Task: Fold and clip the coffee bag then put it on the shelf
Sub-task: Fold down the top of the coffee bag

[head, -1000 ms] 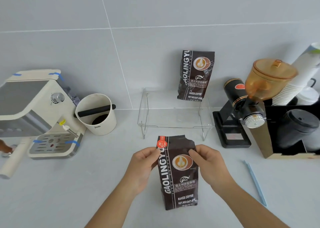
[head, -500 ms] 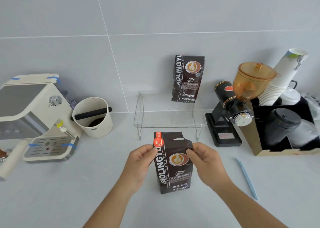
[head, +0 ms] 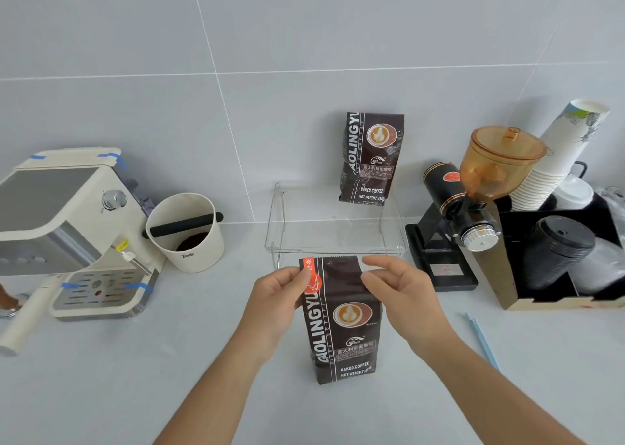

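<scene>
From the head camera, the coffee bag (head: 341, 319) stands upright on the grey counter (head: 135, 387), directly in front of the clear acrylic shelf (head: 338, 245) and near the person, probably so that its flat base carries the weight while both hands work on the top seam. The left hand (head: 275, 304) pinches the bag's upper left corner, thumb on the front over the orange label and the other fingers behind, which steadies the bag and keeps the top edge taut and straight. The right hand (head: 402, 291) sits at the upper right corner with its fingers loosely spread and the forefinger reaching along the top edge; it looks to be touching the bag's side, but whether it truly grips is not clear. Both forearms come in from the bottom of the frame and converge on the bag, wrists roughly level and palms turned inward toward each other, a pose that suits rolling the top down. The top of the bag appears flattened but not yet folded over, so the fold seems to be just starting. A light blue sealing clip (head: 482, 341) lies on the counter to the right, well apart from the bag yet within reach of the right hand. A second, matching coffee bag (head: 370, 159) already stands on the shelf's right side against the tiled wall, leaving the left side free.
</scene>
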Demonstrator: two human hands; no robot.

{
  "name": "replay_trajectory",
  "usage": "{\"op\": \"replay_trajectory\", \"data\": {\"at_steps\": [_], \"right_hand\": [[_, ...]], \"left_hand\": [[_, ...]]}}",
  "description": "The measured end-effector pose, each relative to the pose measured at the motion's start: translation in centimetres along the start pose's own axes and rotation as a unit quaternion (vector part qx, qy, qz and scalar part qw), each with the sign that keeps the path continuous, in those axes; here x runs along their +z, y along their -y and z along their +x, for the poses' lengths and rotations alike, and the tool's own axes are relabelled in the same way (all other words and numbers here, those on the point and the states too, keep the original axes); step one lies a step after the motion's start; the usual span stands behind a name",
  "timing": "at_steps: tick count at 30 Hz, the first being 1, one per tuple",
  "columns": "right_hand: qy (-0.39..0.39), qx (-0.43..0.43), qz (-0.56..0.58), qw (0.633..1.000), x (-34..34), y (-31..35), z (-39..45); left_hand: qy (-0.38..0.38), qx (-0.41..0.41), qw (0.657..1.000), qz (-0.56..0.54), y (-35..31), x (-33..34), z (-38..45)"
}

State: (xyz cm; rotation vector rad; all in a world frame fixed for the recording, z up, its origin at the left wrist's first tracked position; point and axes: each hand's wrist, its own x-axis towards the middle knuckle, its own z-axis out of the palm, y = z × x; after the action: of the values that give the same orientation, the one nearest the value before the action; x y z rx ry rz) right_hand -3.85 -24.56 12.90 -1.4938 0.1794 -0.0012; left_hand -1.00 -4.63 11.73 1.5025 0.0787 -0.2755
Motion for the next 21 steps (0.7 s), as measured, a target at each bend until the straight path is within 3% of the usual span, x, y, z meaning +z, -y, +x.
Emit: {"op": "replay_trajectory", "data": {"at_steps": [4,18,21], "right_hand": [[0.004,-0.033,-0.03,0.999,0.7,0.9,0.4],[0.015,-0.026,-0.084,0.996,1.3,1.4,1.4],[0.036,-0.014,-0.114,0.993,0.9,1.4,1.5]], "left_hand": [[-0.015,0.006,1.0,-0.012,-0.8,0.5,0.1],[-0.071,0.015,0.997,0.004,-0.9,0.4,-0.4],[-0.047,0.036,0.997,0.044,-1.3,-0.3,-0.4]]}}
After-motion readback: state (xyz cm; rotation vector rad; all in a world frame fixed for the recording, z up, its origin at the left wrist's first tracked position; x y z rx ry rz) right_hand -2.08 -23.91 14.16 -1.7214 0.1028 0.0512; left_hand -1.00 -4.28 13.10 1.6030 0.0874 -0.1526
